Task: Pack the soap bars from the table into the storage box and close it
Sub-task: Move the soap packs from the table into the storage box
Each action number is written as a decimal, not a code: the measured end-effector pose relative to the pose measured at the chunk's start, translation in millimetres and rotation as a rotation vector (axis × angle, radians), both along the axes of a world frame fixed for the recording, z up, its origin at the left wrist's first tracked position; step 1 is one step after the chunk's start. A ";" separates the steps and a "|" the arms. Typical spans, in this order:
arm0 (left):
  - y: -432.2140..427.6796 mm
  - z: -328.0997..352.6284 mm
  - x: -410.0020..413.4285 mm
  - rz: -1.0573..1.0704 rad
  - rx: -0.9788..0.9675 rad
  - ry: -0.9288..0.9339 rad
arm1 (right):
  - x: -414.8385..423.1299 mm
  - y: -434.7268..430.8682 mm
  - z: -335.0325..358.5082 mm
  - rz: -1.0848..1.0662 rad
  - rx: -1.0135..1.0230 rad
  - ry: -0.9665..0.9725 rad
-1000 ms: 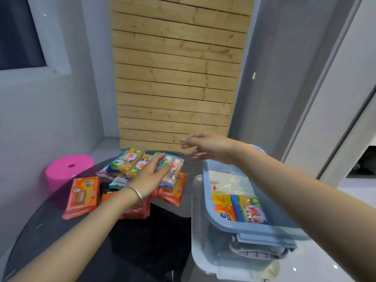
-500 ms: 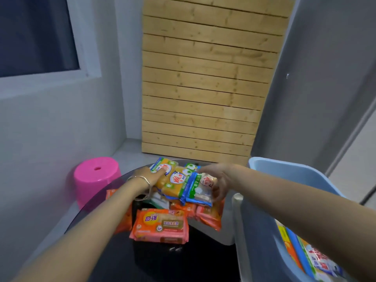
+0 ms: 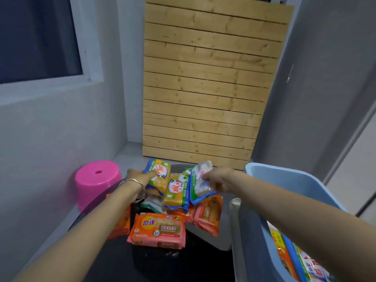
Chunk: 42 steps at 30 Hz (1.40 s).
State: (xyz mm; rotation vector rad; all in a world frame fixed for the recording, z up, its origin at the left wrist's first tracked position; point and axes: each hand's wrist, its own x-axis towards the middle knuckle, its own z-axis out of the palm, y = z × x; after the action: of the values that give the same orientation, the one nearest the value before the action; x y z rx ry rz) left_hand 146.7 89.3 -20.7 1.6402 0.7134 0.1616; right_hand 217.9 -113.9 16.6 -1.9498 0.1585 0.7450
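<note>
1. Orange-and-pink plastic-wrapped soap packs (image 3: 157, 231) lie flat in a loose heap on the dark glossy round counter (image 3: 162, 265), nearest the person, with a second one (image 3: 207, 214) tilted beside the first.
2. Further back on the heap sits a row of yellow soap bars in clear wrappers with green and blue edges. The left hand (image 3: 140, 177), a silver bangle (image 3: 132, 183) at its wrist, has its fingers curled onto the leftmost yellow bar (image 3: 158, 176). I judge it is gripping that bar by its near edge to lift it.
3. The right hand (image 3: 215, 181) is pinched shut on a pale, whitish soap pack with a blue border (image 3: 200, 180), which is raised at an angle off the pile. Working both hands at once probably lets two packs go over in one trip.
4. Between the two hands, the middle yellow bar (image 3: 176, 192) lies free, touching its neighbours.
5. The light blue plastic storage box (image 3: 284, 180) stands open just to the right of the counter, close enough for a short carry. Several packs (image 3: 293, 259) already stand on edge inside (how many is hidden by the frame edge).
6. No lid can be made out, so closing is some way off. Most of the soap is not yet packed.
7. A pink plastic stool (image 3: 95, 182) stands on the floor to the left, clear of the work.
</note>
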 end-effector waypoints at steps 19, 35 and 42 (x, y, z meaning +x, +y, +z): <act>-164.6 74.1 -23.9 -0.225 -0.260 -0.300 | -58.3 -196.4 44.8 -0.201 0.239 0.020; -206.4 82.7 -19.6 -0.343 -0.288 -0.301 | -46.8 -191.9 37.5 -0.090 -0.023 -0.148; -242.8 94.7 -16.3 -0.460 -0.301 -0.316 | -60.4 -213.0 98.3 0.403 -0.101 -0.666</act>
State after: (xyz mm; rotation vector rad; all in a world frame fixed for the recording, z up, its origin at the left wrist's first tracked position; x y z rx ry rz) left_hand 130.5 -153.4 74.0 1.4048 0.1031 -0.0196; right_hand 157.5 -326.9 114.9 -2.2503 -0.6243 0.3011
